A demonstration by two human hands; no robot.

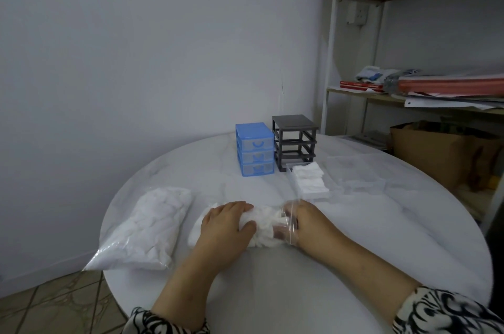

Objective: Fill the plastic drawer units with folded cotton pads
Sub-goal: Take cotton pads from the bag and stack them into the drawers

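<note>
Both hands are low on the round white table (354,224), near its front middle. Left hand (227,224) lies palm down, fingers curled over a clear bag (261,227) of white pads, squeezing it. Right hand (302,220) is pushed into the bag's open end, under the plastic, so I cannot tell how far it is open. Both arms reach forward from patterned sleeves (450,312). The bag lies long from left to right, with its mouth to the right.

A second, fuller bag (152,230) lies at the table's left edge, one corner hanging over it. Bare table lies between the hands and the drawers.

Farther back stand a blue drawer unit (255,149) with its drawers shut and a grey frame (295,141) just beside it. A clear drawer (309,179) holding folded pads lies in front of the frame. More clear drawers (357,172) lie to the right.
</note>
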